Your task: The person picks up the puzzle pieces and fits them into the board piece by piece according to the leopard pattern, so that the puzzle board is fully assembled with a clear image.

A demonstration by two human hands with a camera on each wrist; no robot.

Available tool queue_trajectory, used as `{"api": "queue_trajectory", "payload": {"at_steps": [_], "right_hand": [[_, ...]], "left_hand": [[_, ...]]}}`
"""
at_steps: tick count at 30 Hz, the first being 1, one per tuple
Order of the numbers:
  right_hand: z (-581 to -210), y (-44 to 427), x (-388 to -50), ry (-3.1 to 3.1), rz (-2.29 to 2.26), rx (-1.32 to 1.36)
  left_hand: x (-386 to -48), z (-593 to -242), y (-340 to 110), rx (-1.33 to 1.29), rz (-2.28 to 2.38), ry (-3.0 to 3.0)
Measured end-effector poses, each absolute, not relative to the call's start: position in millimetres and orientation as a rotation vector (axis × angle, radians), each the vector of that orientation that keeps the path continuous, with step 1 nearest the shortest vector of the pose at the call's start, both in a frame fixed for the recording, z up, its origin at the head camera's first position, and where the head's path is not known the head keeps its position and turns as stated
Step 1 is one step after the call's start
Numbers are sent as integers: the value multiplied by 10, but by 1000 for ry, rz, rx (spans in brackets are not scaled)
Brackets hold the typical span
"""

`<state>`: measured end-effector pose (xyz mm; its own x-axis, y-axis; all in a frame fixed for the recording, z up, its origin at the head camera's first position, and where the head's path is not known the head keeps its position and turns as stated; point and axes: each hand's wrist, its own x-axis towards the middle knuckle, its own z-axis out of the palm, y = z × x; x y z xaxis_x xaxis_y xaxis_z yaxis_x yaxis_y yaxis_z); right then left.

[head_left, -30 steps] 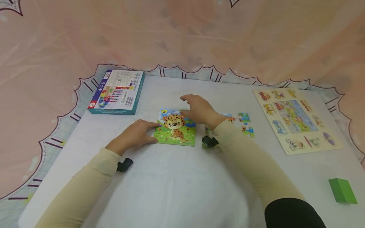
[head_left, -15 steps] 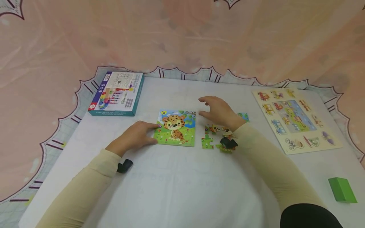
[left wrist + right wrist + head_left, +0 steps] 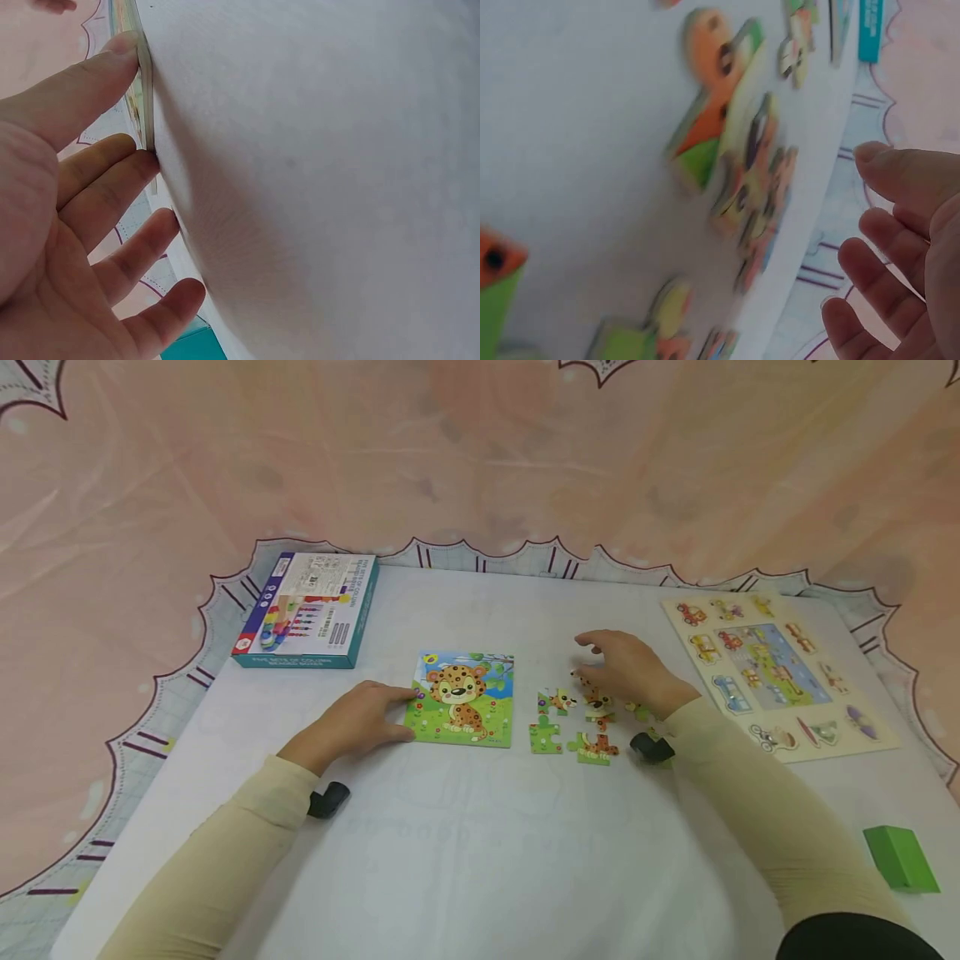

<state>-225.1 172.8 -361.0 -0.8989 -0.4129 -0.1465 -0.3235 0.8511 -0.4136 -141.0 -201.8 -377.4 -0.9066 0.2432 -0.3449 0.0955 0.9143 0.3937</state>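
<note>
On the white table lies a square leopard picture board point(image 3: 461, 697), flat and face up. The thumb and forefinger of my left hand point(image 3: 356, 718) touch its left edge. In the left wrist view these fingers point(image 3: 112, 71) are fairly straight, not wrapped around the board. To the board's right are several loose jigsaw pieces point(image 3: 545, 737) with leopard and grass prints. My right hand point(image 3: 636, 672) hovers over the far part of these pieces, fingers loosely bent and nothing held. Its forearm and hand hide some of them. The right wrist view shows scattered pieces point(image 3: 705, 105) apart from the fingers.
A teal-edged box point(image 3: 311, 610) lies at the back left. At the right is a cream picture board point(image 3: 780, 668) with small vehicle and toy prints. A green block point(image 3: 900, 858) sits near the right edge. Behind the table hangs a peach cloth point(image 3: 480, 452).
My right hand has moved right, away from the leopard board and across the loose pieces, uncovering the board's upper right corner and several pieces. My left hand stays at the board's left edge.
</note>
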Motion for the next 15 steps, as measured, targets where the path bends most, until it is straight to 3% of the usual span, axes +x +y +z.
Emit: {"api": "queue_trajectory", "payload": {"at_steps": [15], "right_hand": [[-3784,2140,-2265,2734,-497,-571]], "left_hand": [[-1414,-3777,-2024,255,536,2681]]}}
